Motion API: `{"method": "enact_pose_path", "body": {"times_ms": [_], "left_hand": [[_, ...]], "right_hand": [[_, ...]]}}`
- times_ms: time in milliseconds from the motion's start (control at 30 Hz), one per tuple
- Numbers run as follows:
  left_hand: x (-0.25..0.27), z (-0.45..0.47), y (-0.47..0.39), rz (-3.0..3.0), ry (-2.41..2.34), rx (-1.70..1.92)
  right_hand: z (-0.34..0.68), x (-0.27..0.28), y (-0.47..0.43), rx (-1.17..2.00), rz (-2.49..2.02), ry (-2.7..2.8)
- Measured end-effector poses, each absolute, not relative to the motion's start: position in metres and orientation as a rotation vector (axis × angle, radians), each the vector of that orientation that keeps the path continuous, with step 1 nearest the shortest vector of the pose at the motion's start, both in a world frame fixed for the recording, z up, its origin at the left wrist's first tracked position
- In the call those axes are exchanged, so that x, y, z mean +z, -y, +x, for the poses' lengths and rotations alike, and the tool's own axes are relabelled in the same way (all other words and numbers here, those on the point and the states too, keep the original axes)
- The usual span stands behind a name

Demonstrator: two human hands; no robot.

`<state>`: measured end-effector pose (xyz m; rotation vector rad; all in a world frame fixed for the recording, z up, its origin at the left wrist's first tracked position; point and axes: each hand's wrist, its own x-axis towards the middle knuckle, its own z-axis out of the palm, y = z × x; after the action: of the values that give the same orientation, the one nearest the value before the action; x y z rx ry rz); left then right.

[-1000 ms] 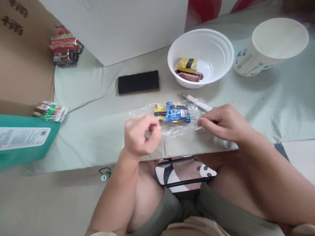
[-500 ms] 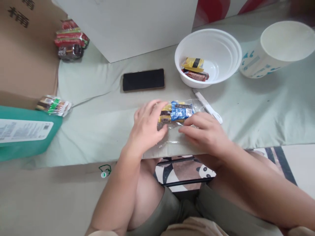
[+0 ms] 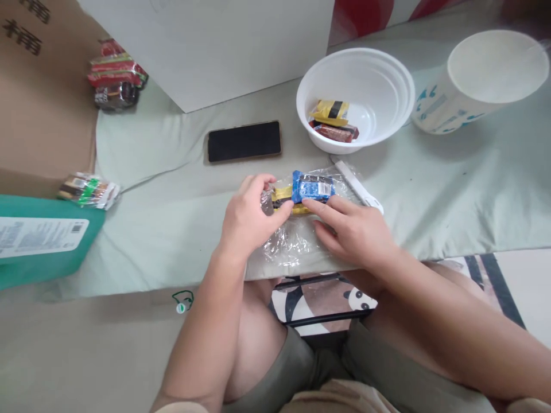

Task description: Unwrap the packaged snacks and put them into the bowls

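Observation:
My left hand (image 3: 247,215) curls around the left end of the yellow snack packets (image 3: 282,194), its thumb along their lower side. A blue snack packet (image 3: 313,187) with a barcode rests on top of the yellow ones. My right hand (image 3: 353,229) reaches in from the right with its index finger stretched out, the tip touching the blue packet's lower edge. Its thumb stands apart below. Crumpled clear plastic wrap (image 3: 286,244) lies under and around the packets. A white utility knife (image 3: 357,186) lies just right of them.
Behind stands a white bowl (image 3: 400,94) with yellow and red packets inside. A phone (image 3: 244,141) and a paper tub (image 3: 469,94) lie near it. Left are a cardboard box (image 3: 47,115), a green package (image 3: 51,267) and more snack bundles (image 3: 116,74). The table edge is close to my knees.
The clear wrap has become more crumpled and drawn back around the packets. The blue packet shows more fully. My right index finger has moved left onto its lower edge.

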<state>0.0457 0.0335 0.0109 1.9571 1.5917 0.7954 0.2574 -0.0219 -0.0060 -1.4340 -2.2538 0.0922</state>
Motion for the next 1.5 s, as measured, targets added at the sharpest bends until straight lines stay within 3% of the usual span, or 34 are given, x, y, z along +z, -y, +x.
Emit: {"method": "enact_pose_path", "body": {"times_ms": [267, 467, 700, 1167, 1333, 1500], "left_hand": [[0.007, 0.046, -0.039, 1.723, -1.762, 0.813], [0.004, 0.049, -0.043, 1.577, -1.493, 1.032], [0.025, 0.057, -0.036, 0.721, -1.058, 0.907], [0.019, 0.079, -0.030, 0.449, -0.815, 0.826], [0.015, 0.088, -0.039, 0.523, -0.868, 0.971], [0.011, 0.075, -0.042, 0.758, -0.814, 0.844]], "right_hand": [[0.261, -0.015, 0.018, 0.267, -1.604, 2.103], [0.258, -0.010, 0.014, 0.050, -1.367, 2.118], [0.258, -0.020, 0.011, 0.348, -1.359, 2.146], [0.256, -0.020, 0.006, 0.740, -1.102, 1.807], [0.257, -0.017, 0.009, 0.518, -1.374, 1.790], [0.255, -0.014, 0.014, 0.281, -1.553, 1.861]]}}
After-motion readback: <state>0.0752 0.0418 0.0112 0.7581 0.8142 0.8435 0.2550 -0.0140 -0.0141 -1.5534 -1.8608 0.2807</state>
